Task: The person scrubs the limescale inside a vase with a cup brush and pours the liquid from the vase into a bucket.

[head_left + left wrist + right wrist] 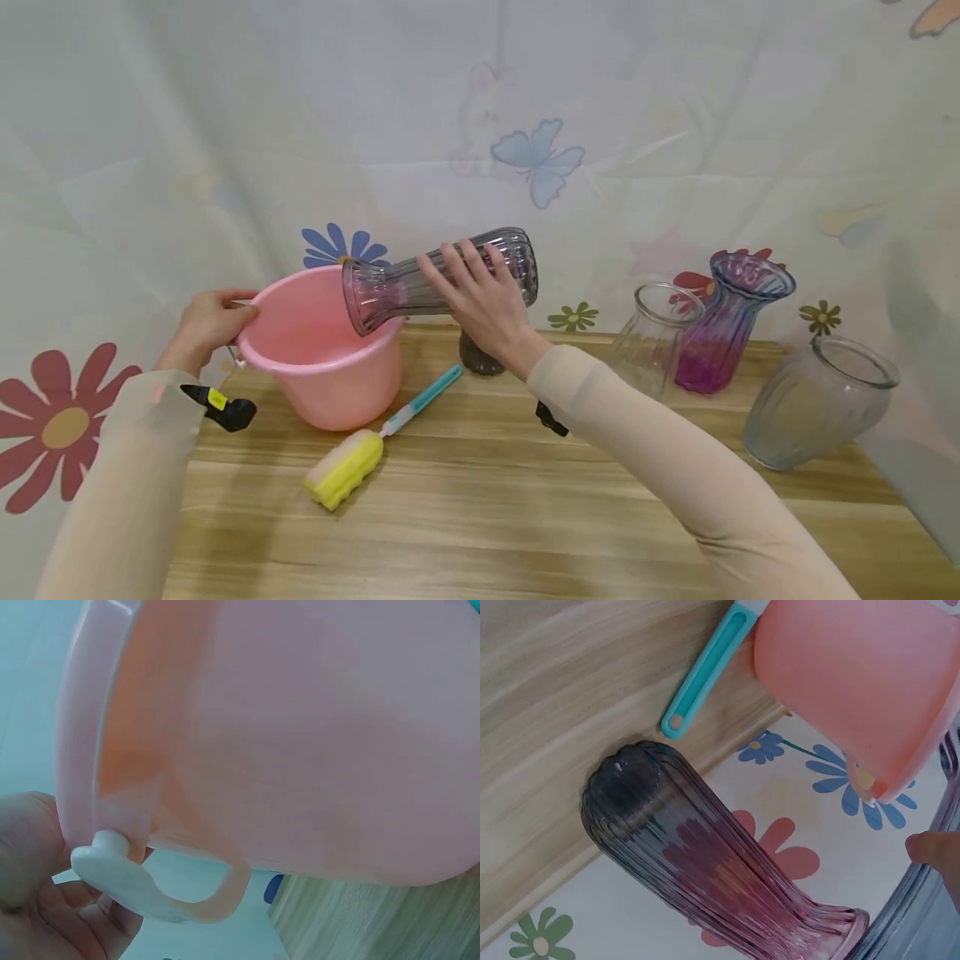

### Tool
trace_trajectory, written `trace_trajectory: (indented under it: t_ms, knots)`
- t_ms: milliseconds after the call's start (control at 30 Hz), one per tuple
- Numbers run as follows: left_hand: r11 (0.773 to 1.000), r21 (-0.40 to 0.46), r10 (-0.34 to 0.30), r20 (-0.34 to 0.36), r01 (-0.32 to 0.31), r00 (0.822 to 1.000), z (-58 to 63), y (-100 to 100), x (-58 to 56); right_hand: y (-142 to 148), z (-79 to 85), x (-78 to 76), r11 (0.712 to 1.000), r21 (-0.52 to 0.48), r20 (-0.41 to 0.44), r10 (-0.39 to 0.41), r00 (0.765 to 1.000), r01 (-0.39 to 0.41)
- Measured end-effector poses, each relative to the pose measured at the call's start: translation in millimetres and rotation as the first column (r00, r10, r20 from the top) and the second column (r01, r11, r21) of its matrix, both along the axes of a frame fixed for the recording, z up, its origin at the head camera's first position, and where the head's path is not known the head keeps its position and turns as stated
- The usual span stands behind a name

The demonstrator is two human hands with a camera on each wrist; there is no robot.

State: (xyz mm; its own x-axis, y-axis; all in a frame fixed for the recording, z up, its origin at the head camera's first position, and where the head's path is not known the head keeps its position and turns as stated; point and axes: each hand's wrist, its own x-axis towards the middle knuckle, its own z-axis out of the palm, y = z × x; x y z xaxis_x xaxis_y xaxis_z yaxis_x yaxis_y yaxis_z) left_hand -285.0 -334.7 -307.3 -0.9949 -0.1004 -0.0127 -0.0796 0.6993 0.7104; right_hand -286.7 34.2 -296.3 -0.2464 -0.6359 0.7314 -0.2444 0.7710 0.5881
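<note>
My left hand [210,321] grips the rim of a pink plastic bucket [341,392] at its left side. Close up in the left wrist view, the fingers [97,922] lie beside the bucket's white handle joint [112,862]. My right hand [483,296] holds a grey ribbed glass vase [420,283] on its side, its flared mouth over the bucket's right rim. Behind that hand stands another ribbed vase [705,847], dark grey at the base and pinkish toward the mouth; the head view shows only its base. A fingertip [930,847] rests along the held vase in the right wrist view.
A yellow sponge brush [345,469] with a teal handle lies on the wooden table [450,517] before the bucket. To the right stand a clear vase [645,350], a purple-blue vase [716,333] and a wide clear vase [817,408]. A patterned curtain [420,125] hangs behind.
</note>
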Motion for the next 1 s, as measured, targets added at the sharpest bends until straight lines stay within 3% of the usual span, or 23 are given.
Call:
trace_trajectory:
  t_ms: [133,300,433,567,633,733,800,833,967,1000]
  knots:
    - [1.0,-0.021,-0.006,-0.002,0.006,1.0,2.5,1.0,-0.1,3.3,-2.0,4.1,0.996,-0.068,-0.032,0.05,0.998,-0.052]
    - [0.999,-0.045,-0.011,-0.011,0.011,1.0,3.9,1.0,-0.7,8.9,1.5,11.6,0.994,-0.078,-0.065,0.073,0.995,-0.078]
    - [0.994,-0.114,0.002,-0.035,-0.006,0.999,6.3,5.7,1.7,14.4,4.1,22.6,0.992,-0.096,-0.024,0.084,0.996,-0.086]
    - [0.983,-0.177,0.03,-0.153,-0.057,0.988,15.3,27.8,7.7,20.6,-0.1,35.1,0.979,-0.175,0.083,0.118,0.989,-0.102]
    - [0.981,-0.186,0.011,-0.25,-0.059,0.968,21.6,45.2,11.8,23.0,-4.2,40.4,0.965,-0.237,0.136,0.146,0.98,-0.111]
    - [0.979,-0.205,-0.08,-0.395,-0.003,0.915,28.6,73.4,19.1,25.8,-11.9,47.0,0.928,-0.351,0.202,0.204,0.958,-0.124]
    - [0.975,-0.214,-0.16,-0.474,0.063,0.866,30.7,92.1,25.4,27.6,-17.7,50.9,0.891,-0.434,0.242,0.26,0.935,-0.135]
    - [0.971,-0.215,-0.204,-0.506,0.107,0.838,30.5,100.6,28.3,28.5,-20.9,52.3,0.871,-0.471,0.256,0.284,0.924,-0.137]
    - [0.927,-0.245,-0.375,-0.625,0.284,0.684,23.7,133.9,39.4,33.5,-34.4,57.0,0.798,-0.593,0.319,0.356,0.878,-0.108]
    - [0.912,-0.249,-0.409,-0.632,0.327,0.659,20.8,142.0,42.3,35.3,-38.1,57.7,0.784,-0.614,0.336,0.366,0.868,-0.093]
